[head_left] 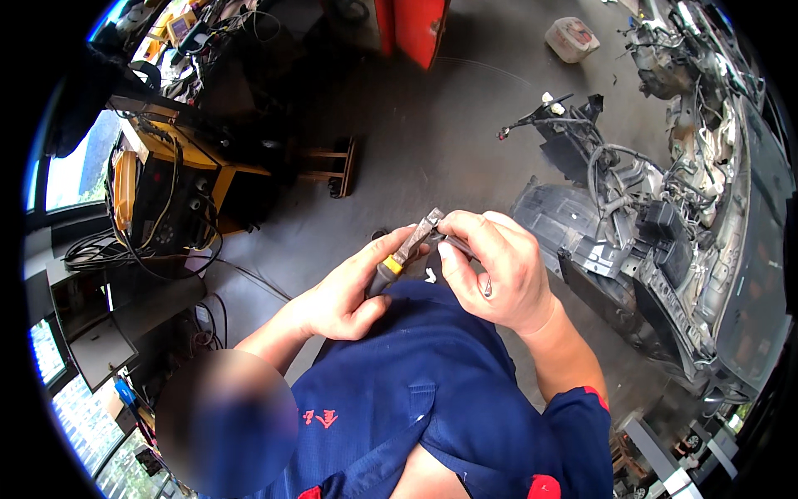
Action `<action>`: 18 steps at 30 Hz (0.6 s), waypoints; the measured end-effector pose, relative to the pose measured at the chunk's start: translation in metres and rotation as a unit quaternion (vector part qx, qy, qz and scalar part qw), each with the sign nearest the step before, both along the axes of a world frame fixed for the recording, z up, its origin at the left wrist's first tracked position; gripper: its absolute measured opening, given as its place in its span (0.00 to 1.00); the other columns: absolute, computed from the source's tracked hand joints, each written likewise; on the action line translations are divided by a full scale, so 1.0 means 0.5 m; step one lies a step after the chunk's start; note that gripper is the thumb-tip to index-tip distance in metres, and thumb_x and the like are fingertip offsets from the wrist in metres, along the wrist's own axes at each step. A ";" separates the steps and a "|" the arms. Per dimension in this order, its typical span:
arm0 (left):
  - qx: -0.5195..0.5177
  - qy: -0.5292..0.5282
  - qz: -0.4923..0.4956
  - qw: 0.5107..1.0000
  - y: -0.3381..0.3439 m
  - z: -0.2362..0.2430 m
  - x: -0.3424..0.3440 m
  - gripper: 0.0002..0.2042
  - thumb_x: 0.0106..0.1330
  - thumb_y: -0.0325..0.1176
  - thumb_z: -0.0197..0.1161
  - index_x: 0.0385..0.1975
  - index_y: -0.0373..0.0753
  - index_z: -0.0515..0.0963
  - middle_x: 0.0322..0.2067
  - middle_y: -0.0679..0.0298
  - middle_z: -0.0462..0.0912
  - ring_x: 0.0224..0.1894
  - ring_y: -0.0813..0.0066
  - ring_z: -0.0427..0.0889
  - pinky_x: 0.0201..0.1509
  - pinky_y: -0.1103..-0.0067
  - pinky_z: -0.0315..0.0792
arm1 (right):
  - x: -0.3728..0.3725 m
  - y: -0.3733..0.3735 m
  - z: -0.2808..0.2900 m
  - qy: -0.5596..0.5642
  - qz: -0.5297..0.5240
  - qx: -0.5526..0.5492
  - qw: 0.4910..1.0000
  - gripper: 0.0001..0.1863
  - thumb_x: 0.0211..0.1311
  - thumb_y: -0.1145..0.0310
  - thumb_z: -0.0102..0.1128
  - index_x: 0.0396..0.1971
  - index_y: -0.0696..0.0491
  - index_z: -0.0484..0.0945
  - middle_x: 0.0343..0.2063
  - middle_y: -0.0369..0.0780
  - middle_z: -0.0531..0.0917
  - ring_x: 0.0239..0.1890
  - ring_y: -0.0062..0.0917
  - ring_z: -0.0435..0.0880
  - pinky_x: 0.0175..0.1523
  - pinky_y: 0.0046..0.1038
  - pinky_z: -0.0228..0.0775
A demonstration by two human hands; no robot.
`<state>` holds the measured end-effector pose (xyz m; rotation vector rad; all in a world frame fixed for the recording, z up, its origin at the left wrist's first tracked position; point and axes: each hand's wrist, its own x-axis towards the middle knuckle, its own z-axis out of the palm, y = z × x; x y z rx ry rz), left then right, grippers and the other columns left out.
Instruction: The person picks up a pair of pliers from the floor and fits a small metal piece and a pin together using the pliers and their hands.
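Observation:
Just in front of my body, both hands are close together at chest height. My left hand (pixel 353 291) is closed round the dark handle of a pair of pliers (pixel 412 241) with a yellow band and a worn grey metal head pointing up and to the right. Beside that head, my right hand (pixel 503 270) pinches a thin metal rod (pixel 465 252) between thumb and fingers. The rod's bright end (pixel 488 289) shows below the fingers. Its other end is near the pliers' jaws, and whether they touch I cannot tell.
A stripped car front (pixel 706 200) with loose wiring and dark plastic parts (pixel 557 220) lies on the right. At left stands a yellow and black machine (pixel 158 187) with cables. A pale tub (pixel 572 40) and a red panel (pixel 416 29) are farther off.

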<state>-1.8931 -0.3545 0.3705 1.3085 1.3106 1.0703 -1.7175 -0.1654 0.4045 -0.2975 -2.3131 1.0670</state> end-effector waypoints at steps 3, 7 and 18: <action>-0.024 -0.017 -0.005 1.000 0.004 0.013 -0.002 0.45 0.54 0.19 0.51 0.80 0.28 0.51 0.71 0.44 0.71 0.75 0.51 0.70 0.82 0.64 0.59 | -0.001 0.005 0.001 -0.034 0.007 -0.043 0.998 0.11 0.60 0.80 0.67 0.42 0.56 0.80 0.27 0.42 0.85 0.25 0.36 0.83 0.34 0.34 0.76; -0.058 -0.075 -0.014 0.995 0.004 0.022 -0.004 0.46 0.54 0.17 0.48 0.81 0.29 0.49 0.72 0.45 0.70 0.77 0.54 0.68 0.83 0.64 0.57 | -0.010 0.006 -0.005 -0.001 0.001 -0.055 0.998 0.09 0.61 0.78 0.67 0.41 0.55 0.80 0.25 0.40 0.84 0.24 0.36 0.82 0.34 0.35 0.75; -0.111 -0.140 -0.004 0.984 -0.013 0.017 -0.009 0.46 0.55 0.16 0.48 0.82 0.29 0.45 0.76 0.44 0.65 0.79 0.53 0.65 0.84 0.63 0.54 | -0.010 0.009 0.016 -0.081 0.020 -0.124 0.989 0.07 0.62 0.74 0.66 0.39 0.53 0.80 0.23 0.43 0.83 0.26 0.39 0.86 0.33 0.37 0.77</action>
